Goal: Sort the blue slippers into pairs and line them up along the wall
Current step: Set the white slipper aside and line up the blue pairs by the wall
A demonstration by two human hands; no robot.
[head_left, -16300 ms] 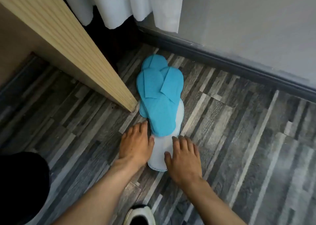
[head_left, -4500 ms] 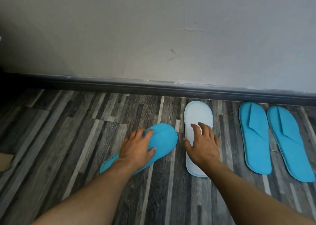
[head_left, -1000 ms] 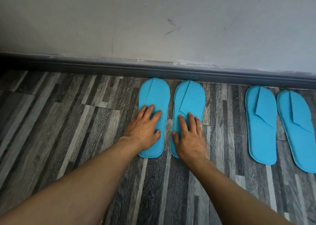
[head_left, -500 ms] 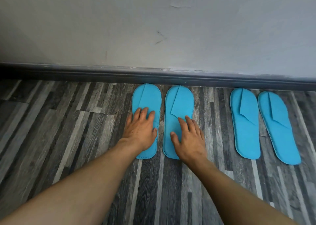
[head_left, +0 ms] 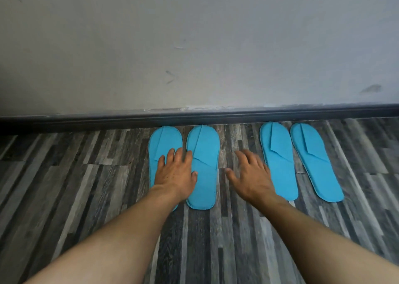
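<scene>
Several flat blue slippers lie toe-to-wall on the striped wood floor, grouped as two pairs. The left pair holds one slipper [head_left: 163, 147] and its mate [head_left: 204, 151] side by side. The right pair [head_left: 278, 154] [head_left: 313, 158] sits a gap away, angled slightly. My left hand [head_left: 176, 172] rests flat, fingers spread, across the heels of the left pair. My right hand [head_left: 251, 174] hovers over the bare floor between the pairs, fingers apart, its edge overlapping the third slipper, holding nothing.
A dark skirting board [head_left: 86, 119] runs along the foot of the grey scuffed wall [head_left: 194, 46]. Grey plank flooring [head_left: 75, 175] extends left and in front of the slippers.
My right hand has come off the second slipper and moved right into the gap between the pairs. My left hand has stayed on the left pair, shifted slightly right. The view has tilted up.
</scene>
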